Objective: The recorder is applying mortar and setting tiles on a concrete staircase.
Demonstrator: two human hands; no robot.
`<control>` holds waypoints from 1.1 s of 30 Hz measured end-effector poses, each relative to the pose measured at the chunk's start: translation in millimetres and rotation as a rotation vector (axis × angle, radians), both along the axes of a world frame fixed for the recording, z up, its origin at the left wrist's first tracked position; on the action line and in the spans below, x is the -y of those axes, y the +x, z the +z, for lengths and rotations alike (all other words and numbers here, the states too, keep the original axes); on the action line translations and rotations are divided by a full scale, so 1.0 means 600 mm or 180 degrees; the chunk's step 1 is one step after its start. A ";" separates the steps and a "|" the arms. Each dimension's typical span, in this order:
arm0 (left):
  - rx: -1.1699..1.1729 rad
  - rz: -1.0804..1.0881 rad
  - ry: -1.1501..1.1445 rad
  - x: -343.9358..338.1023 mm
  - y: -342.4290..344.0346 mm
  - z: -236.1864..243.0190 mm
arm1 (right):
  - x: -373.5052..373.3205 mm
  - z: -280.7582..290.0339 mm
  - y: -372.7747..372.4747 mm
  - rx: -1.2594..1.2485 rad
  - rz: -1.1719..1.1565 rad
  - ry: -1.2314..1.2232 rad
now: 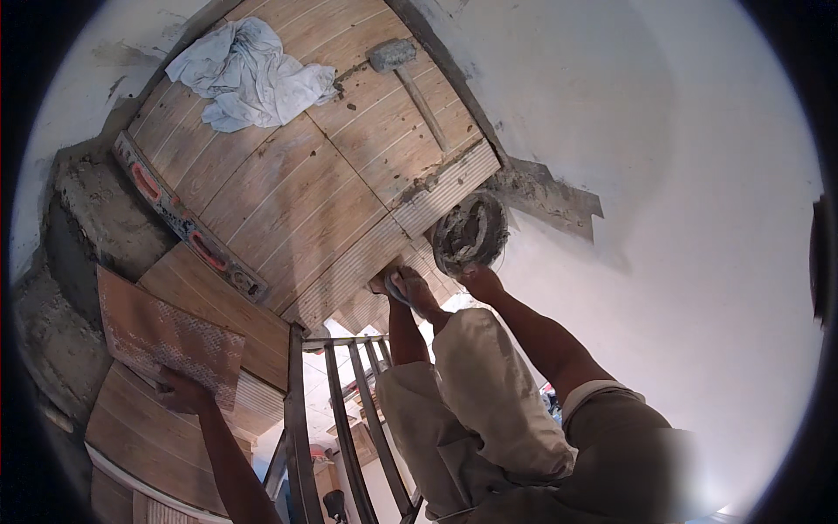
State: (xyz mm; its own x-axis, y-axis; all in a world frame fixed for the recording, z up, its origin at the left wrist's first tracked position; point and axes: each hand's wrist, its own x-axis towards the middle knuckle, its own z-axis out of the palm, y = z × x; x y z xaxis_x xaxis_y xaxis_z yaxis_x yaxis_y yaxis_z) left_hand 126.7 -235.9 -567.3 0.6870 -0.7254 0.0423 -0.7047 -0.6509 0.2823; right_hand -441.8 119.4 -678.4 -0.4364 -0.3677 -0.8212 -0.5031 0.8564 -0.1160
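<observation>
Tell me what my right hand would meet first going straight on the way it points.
Your right hand would likely first meet the round, dark, mortar-smeared bucket; it seems to touch the near rim, though depth is unclear.

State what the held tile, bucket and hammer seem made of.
Tile: probably matte fired clay, from its reddish, textured face.
Bucket: rubber or plastic, perhaps, from its dull dark wall.
Hammer handle: likely matte wood, being brownish; dull grey head: metal or rubber, unclear.
</observation>
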 end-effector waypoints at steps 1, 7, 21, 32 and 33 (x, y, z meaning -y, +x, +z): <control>-0.0280 0.0221 -0.0109 -0.002 -0.015 0.007 | 0.002 -0.015 0.015 0.0045 -0.0008 0.0001; -0.0967 0.0271 -0.0393 -0.007 0.022 -0.063 | -0.072 -0.105 -0.009 0.0334 0.0125 0.0809; -0.0860 0.0207 -0.0870 -0.015 0.080 -0.019 | 0.052 0.214 -0.094 0.0445 0.1990 0.0680; -0.0200 0.0410 -0.0553 0.001 0.010 0.002 | 0.267 0.569 -0.014 0.0826 0.2771 0.1056; -0.0306 0.0552 -0.0434 0.003 0.008 0.005 | 0.292 0.593 -0.004 0.0807 0.2906 0.1062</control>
